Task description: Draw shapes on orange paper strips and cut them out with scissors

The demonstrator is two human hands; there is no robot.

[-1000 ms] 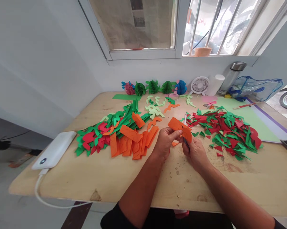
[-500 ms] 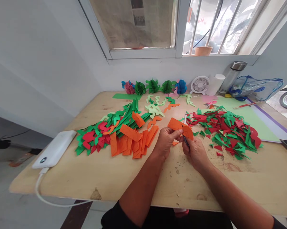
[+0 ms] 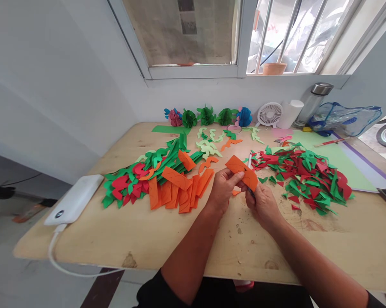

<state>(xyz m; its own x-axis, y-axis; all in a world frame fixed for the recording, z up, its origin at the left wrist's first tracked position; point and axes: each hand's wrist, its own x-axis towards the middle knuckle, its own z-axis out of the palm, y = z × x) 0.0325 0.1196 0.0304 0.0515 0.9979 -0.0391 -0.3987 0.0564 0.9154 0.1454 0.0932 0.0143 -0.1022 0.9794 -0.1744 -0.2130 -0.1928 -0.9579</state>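
Note:
My left hand point(image 3: 225, 186) pinches the left part of an orange paper piece point(image 3: 241, 172) with drawn lines, thumb on top. At its lower right, my right hand point(image 3: 261, 200) is closed on dark-handled scissors point(image 3: 251, 192); their blades are mostly hidden by the paper. Left of my hands lie folded orange paper pieces point(image 3: 176, 179), next to a pile of green and red cut shapes point(image 3: 129, 184). Red and green scraps point(image 3: 308, 175) are heaped on the right. Light green cut shapes point(image 3: 208, 148) lie behind my hands.
Paper figures point(image 3: 206, 116) line the back of the wooden table point(image 3: 167, 239), beside a small white fan point(image 3: 269, 114), a glass bottle point(image 3: 312, 105) and a clear blue-edged bag point(image 3: 347, 117). A white power bank point(image 3: 73, 199) with a cable lies at the left edge.
The right end of the orange paper, curled up before, now lies flatter and tilts down to the right. Both hands have barely moved and keep their holds.

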